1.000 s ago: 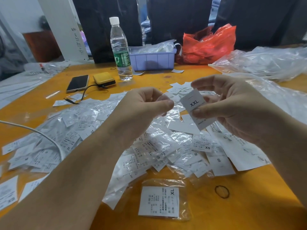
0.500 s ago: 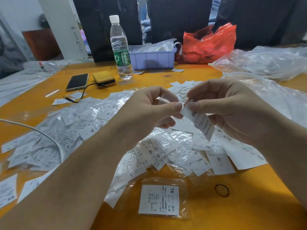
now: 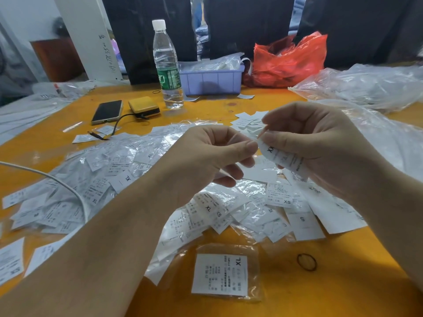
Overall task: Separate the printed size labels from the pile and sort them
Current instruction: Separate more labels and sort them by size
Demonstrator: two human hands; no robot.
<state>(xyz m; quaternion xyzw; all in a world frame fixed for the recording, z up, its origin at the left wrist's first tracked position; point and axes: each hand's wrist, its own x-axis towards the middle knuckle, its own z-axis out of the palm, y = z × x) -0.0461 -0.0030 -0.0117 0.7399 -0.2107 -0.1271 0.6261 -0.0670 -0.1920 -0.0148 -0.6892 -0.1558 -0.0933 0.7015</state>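
Head view: you're early in the sort, judging by the table. The pile [image 3: 142, 179] of size labels, mixed with clear plastic sleeves, is spread across the middle of the orange table [image 3: 320, 294], with XL, XS, S and M still jumbled together. One bagged XL label [image 3: 220, 274] lies alone at the near edge, apart from the pile; looks like a sorted start. A small cluster of loose labels [image 3: 248, 122] sits beyond your hands, maybe another group, can't tell. Most work is left.

Your right hand [image 3: 320, 152] is raised above the pile, fingers curled, pinching a label [image 3: 286, 160] printed XX-something at its top end; the rest of it hangs down across your palm. Your left hand [image 3: 210, 156] is level with it, thumb tip just beside the label's top corner, fingers curled in; whether it really grips the label or only touches it, can't tell. Both forearms angle in from the near corners.
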